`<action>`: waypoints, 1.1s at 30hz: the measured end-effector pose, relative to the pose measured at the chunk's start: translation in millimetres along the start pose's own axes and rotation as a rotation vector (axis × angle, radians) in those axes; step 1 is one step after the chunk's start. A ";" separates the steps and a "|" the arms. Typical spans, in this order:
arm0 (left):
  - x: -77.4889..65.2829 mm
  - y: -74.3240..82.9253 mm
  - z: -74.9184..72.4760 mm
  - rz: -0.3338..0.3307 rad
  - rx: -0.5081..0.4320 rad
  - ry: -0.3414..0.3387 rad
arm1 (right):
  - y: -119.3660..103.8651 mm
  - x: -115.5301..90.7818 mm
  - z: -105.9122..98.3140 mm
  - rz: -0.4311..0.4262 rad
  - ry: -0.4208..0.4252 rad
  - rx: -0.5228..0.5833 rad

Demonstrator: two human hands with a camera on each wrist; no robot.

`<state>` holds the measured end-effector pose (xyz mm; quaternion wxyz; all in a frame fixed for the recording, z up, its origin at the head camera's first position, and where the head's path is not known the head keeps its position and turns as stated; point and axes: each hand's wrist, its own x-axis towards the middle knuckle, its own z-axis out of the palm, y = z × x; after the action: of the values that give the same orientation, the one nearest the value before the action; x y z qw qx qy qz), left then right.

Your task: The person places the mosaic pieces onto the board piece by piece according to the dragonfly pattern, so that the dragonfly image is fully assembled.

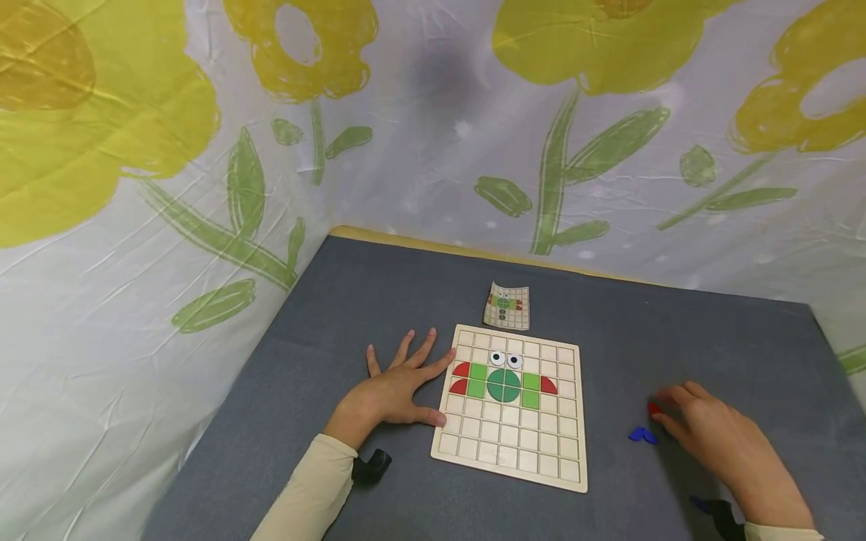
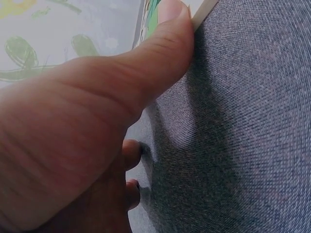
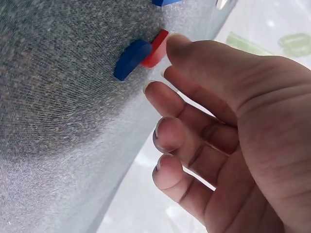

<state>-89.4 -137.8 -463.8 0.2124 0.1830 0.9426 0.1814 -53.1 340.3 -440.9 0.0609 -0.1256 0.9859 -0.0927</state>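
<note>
My left hand (image 1: 399, 387) lies with spread fingers at the left side of a square wooden grid board (image 1: 510, 443), index finger and thumb touching its edge. On the board are two googly-eye pieces (image 1: 497, 358), a dark green circle (image 1: 504, 385) of quarter pieces, light green squares (image 1: 531, 382) and three red quarter-circles (image 1: 548, 385). To the right, my right hand (image 1: 724, 432) pinches a red quarter-circle piece (image 3: 155, 50) between thumb and index fingertips, low over the table. Blue leaf-shaped pieces (image 1: 643, 435) lie close below those fingertips; one blue piece (image 3: 132, 59) overlaps the red one in the right wrist view.
A small picture card (image 1: 507, 308) with a curled corner stands behind the board, showing a similar figure on a grid. The dark grey table (image 1: 379, 278) ends at a yellowish back edge (image 1: 419, 242). White cloth (image 1: 406, 150) with yellow flowers hangs behind and at the left.
</note>
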 end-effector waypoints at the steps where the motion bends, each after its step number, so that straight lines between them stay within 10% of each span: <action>1: 0.3 -0.2 0.3 -0.001 -0.001 0.000 | 0.8 -0.2 0.0 0.001 -0.006 0.004; 19: -0.6 -0.7 -1.3 0.001 -0.009 -0.011 | -0.8 11.3 3.3 -0.037 -0.052 0.028; 33: 14.5 -22.4 24.1 0.029 -0.039 0.023 | -12.3 18.1 7.0 -0.023 -0.072 0.030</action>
<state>-96.4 -144.8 -498.4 0.2024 0.1906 0.9385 0.2048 -66.7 322.8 -447.1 0.0973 -0.1392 0.9800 -0.1036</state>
